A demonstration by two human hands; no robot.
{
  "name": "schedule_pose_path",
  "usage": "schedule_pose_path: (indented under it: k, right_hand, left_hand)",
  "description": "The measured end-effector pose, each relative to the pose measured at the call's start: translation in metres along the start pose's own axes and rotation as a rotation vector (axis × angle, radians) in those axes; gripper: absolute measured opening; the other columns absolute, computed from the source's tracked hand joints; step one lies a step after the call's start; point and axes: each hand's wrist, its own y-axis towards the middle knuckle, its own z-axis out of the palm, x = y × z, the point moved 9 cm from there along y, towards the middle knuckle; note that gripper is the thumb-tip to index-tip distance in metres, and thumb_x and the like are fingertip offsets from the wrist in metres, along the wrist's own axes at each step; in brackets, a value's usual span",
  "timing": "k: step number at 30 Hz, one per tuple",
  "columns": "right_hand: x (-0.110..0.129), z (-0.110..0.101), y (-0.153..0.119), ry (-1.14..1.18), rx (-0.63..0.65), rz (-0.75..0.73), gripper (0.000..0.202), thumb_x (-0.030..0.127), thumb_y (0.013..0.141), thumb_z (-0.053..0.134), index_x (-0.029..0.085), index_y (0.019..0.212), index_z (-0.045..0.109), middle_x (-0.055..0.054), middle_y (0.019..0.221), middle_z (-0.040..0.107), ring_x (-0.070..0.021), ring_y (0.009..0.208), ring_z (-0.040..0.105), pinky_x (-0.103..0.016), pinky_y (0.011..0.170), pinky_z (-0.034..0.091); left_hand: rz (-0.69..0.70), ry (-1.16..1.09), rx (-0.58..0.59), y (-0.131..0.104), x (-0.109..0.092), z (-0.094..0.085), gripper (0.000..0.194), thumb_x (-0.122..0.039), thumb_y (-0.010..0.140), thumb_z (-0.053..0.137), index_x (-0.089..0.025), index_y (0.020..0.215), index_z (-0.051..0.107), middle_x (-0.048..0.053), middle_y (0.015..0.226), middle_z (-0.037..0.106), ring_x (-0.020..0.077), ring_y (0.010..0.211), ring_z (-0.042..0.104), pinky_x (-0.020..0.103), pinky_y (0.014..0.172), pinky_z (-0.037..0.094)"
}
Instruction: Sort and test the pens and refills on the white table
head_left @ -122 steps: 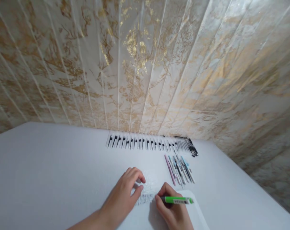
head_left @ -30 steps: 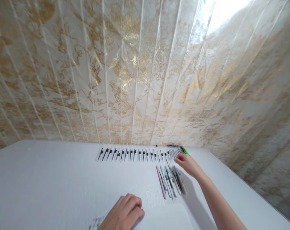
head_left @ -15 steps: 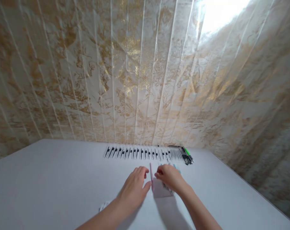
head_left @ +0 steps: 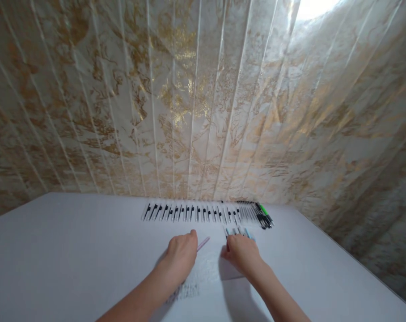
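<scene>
My left hand [head_left: 183,254] is closed, low over the white table, with a thin pink stick-like item [head_left: 203,243] poking out beyond its fingers. Below that hand, a clear sheet or pouch with dark print [head_left: 189,290] shows blurred on the table. My right hand [head_left: 239,251] is closed just right of the middle, fingers curled down; what they hold, if anything, is hidden. Several light blue and dark pen-like items [head_left: 247,232] lie right beyond its knuckles.
A long row of clear pens with black parts [head_left: 188,213] runs along the table's back edge. At its right end lie black pens [head_left: 264,221] and a green one [head_left: 263,209]. Behind the white table [head_left: 72,241] hangs a gold-patterned curtain [head_left: 189,112].
My left hand has closed and moved slightly left and down. The pink item has gone from upright to slanting beside it. Printed clear material now shows below. My right hand has shifted slightly down.
</scene>
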Motion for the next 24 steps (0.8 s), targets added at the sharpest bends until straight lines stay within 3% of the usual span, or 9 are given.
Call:
schedule_pose_path:
  k: [5,14,20,24]
  right_hand:
    - [-0.004,-0.006,-0.003,-0.004,-0.021,0.020,0.025,0.022,0.080,0.054,0.011,0.095,0.070,-0.019,0.096,0.072,-0.0320,0.091,0.068,-0.036,0.070,0.048]
    - [0.006,0.002,-0.001,0.078,-0.011,-0.007,0.020,0.014,0.071,0.056,0.013,0.081,0.074,-0.018,0.087,0.074,-0.0310,0.084,0.069,-0.032,0.065,0.045]
    - [-0.005,-0.039,-0.008,0.246,-0.110,-0.120,0.017,0.019,0.076,0.049,0.019,0.081,0.066,-0.005,0.081,0.073,-0.0184,0.074,0.065,-0.023,0.060,0.038]
    - [-0.010,-0.077,-0.027,0.484,-0.199,-0.275,0.010,0.020,0.079,0.048,0.020,0.075,0.057,0.001,0.069,0.065,-0.0130,0.064,0.057,-0.020,0.058,0.037]
  left_hand:
    - [0.010,-0.030,-0.003,-0.004,0.014,-0.009,0.027,-0.004,0.073,0.046,-0.015,0.086,0.066,0.014,0.090,0.072,0.0280,0.087,0.066,0.034,0.073,0.044]
    - [0.060,-0.100,-0.019,-0.002,0.023,-0.020,0.022,-0.009,0.072,0.047,-0.020,0.081,0.063,0.006,0.082,0.070,0.0232,0.079,0.063,0.029,0.066,0.039]
    - [0.103,-0.289,0.006,0.003,0.041,-0.039,0.014,-0.009,0.067,0.050,-0.020,0.069,0.057,0.000,0.070,0.065,0.0182,0.070,0.058,0.026,0.061,0.034]
    - [0.167,-0.538,0.037,0.006,0.034,-0.048,0.007,-0.015,0.075,0.049,-0.019,0.077,0.055,0.001,0.074,0.070,0.0173,0.072,0.062,0.025,0.062,0.042]
